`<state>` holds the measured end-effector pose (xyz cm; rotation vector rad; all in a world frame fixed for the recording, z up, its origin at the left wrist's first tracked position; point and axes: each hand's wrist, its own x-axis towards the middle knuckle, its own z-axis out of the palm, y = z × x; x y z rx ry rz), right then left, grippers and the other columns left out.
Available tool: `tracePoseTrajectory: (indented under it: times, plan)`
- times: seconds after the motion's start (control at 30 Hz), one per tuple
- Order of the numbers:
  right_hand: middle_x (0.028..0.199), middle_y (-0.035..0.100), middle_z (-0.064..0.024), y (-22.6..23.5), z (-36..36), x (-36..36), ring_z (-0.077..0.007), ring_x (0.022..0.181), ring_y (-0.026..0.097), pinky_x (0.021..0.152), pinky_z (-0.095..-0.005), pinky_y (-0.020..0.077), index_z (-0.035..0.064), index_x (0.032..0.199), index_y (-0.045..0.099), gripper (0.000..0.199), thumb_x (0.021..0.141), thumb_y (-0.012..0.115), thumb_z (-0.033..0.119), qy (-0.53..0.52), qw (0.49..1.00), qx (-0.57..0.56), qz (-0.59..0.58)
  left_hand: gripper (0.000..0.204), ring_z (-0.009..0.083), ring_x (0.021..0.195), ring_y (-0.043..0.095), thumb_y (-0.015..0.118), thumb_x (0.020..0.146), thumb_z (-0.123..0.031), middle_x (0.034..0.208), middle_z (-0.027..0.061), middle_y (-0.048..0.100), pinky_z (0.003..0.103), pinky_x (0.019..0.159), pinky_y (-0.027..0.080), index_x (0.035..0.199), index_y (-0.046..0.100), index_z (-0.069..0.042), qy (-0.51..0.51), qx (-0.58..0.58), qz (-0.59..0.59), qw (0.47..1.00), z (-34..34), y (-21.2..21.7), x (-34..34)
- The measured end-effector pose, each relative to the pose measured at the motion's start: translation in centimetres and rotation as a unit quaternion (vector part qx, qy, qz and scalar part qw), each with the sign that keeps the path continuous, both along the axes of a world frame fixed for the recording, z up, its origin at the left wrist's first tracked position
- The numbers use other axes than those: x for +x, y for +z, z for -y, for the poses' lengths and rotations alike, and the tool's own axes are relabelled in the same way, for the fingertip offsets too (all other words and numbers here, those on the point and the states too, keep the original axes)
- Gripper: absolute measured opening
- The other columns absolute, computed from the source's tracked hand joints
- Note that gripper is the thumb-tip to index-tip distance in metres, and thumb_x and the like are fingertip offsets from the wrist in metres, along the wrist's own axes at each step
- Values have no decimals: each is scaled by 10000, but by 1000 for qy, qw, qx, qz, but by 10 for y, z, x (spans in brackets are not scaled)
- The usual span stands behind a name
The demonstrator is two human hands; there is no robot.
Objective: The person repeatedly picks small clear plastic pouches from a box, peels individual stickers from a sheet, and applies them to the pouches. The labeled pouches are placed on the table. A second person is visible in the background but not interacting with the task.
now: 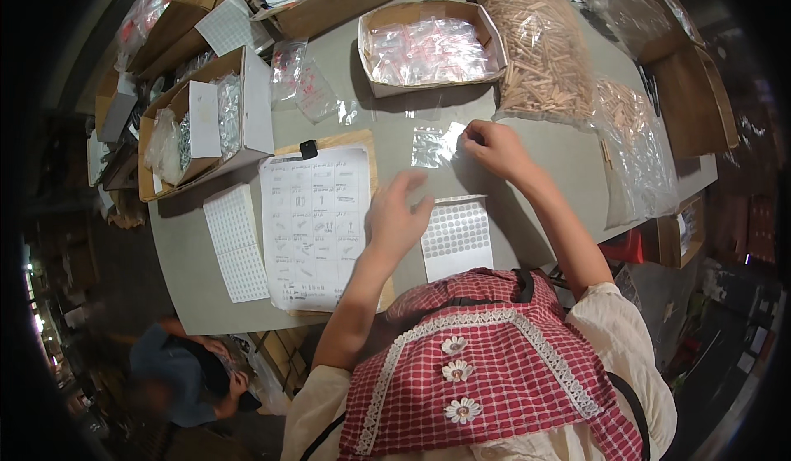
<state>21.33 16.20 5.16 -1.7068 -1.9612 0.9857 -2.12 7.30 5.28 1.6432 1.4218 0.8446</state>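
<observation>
My right hand (pixel 497 149) is closed, its fingertips pinching the right end of a small clear plastic bag (pixel 428 148). The bag lies on the table and shines white near those fingers; what it contains is too small to make out. Closer to me, my left hand (pixel 400 218) hovers with thumb and fingers apart, holding nothing. Just right of it lies a sheet of round grey stickers (pixel 461 226). A clipboard (pixel 369 144) bearing a printed parts sheet (pixel 313 222) is to its left.
An open carton (pixel 387 90) of small bags stands at the back, beside a big bag of wooden dowels (pixel 544 57). Another dowel bag (pixel 634 148) lies at right. Boxes of hardware (pixel 255 107) and another sticker sheet (pixel 235 243) are at left. A person (pixel 185 374) sits lower left.
</observation>
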Motion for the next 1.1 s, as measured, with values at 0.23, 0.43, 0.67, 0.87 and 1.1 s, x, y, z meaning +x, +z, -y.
tracePoseTrajectory:
  times: [0.23,0.43,0.67,0.87,1.1]
  plan:
    - [851,722,-196,-20,6,-7,-395,826,696,735,-485,540,10,842,680,285,819,754,284,-45,983,127,123,462,383,1315,497,716,886,-141,1416,175,567,492,1092,411,1315,608,-7,45,179,-193,964,-58,-14,47]
    - [819,732,-169,-2,6,36,-372,798,709,708,-474,546,43,873,745,352,797,814,379,-29,985,-6,170,548,383,1423,405,670,961,-328,1530,160,497,528,1154,320,1422,574,-49,-22,179,-320,930,-72,-45,57]
    - [875,691,-136,20,-13,38,-237,804,674,739,-377,525,-9,1061,645,244,859,719,106,61,996,22,-64,487,369,1501,333,645,991,-348,1586,91,466,526,1198,264,1445,596,-179,-209,250,-246,913,-73,-41,20]
    - [941,701,-154,-3,-55,8,-288,870,701,763,-401,539,6,1102,589,270,847,676,30,178,978,103,-21,399,407,1496,337,694,962,-339,1568,190,456,544,1186,290,1319,678,-161,-244,248,-192,918,-82,-41,5]
    - [1035,704,-118,-9,-58,-11,-341,1026,665,848,-457,554,65,1102,636,326,823,769,165,200,928,261,178,341,434,1488,346,705,953,-322,1554,265,432,554,1179,298,1240,719,-138,-223,260,-157,926,-81,-46,4]
